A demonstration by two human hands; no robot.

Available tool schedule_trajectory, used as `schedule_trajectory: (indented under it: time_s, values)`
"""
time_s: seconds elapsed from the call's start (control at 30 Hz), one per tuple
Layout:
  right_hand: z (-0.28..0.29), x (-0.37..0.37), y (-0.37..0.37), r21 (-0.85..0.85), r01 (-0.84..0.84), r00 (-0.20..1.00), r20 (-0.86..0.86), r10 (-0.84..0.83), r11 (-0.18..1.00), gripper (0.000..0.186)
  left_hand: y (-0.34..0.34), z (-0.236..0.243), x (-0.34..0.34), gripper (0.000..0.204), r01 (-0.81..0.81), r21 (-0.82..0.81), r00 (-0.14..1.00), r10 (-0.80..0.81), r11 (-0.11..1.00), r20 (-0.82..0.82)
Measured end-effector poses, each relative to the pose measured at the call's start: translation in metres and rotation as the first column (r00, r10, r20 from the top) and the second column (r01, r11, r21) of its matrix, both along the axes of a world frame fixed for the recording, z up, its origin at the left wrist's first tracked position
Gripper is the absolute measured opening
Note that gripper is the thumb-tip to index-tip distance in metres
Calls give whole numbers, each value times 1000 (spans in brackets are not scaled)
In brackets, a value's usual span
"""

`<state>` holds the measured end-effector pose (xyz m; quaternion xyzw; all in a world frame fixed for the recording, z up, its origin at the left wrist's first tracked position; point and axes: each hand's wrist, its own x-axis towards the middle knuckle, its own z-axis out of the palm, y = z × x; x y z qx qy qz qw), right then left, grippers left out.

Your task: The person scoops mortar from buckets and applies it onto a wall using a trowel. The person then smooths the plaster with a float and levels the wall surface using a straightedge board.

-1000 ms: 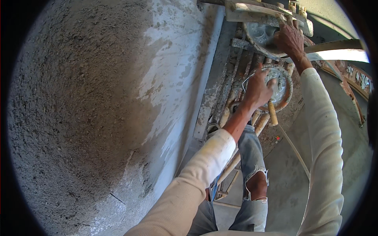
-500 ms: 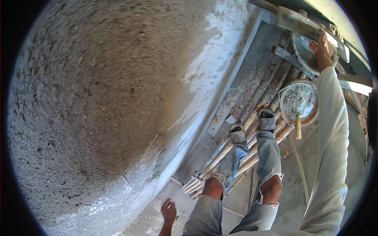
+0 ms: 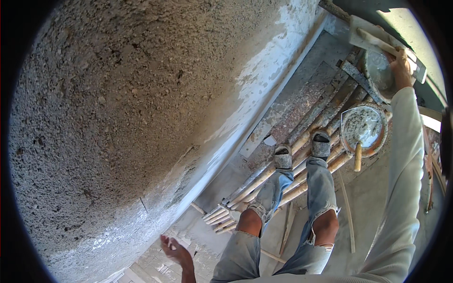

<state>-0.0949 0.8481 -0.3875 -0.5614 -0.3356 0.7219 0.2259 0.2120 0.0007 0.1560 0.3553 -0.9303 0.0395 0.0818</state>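
At the upper right, my right hand (image 3: 402, 70) reaches out at the end of a long sleeve. Its fingers close on a long flat plastering float (image 3: 361, 38) with a bar-like handle; part of the grip is hidden. Under the float is a bucket (image 3: 380, 73) with grey contents. Low on the left, my left hand (image 3: 177, 251) is beside the wall, fingers loosely apart and holding nothing. A rough plastered wall (image 3: 118, 118) fills the left, with a smoother whitish band along its lower edge.
A round bucket (image 3: 362, 123) of grey mortar holds a wooden-handled tool (image 3: 357, 158). My feet stand on bundled poles (image 3: 295, 191) of a scaffold, beside a grey plank (image 3: 255, 140). A thin stick (image 3: 348, 212) lies below, on the floor.
My right hand has gone from lying open against the float to gripping it, and the float's handle now shows. My left hand has shifted left toward the wall, its fingers spreading.
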Motion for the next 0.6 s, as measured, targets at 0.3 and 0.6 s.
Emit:
schedule_trajectory:
  time_s: [0.3,0.6]
  values:
    - [176,3,-231,223,-335,942,108,319,915,36,-15,177,-94,61,296,-713,854,-510,636,-100]
    - [193,-46,-349,185,-179,926,-300,229,966,43,-128,93,-150,85,181,-808,590,-719,560,-366]
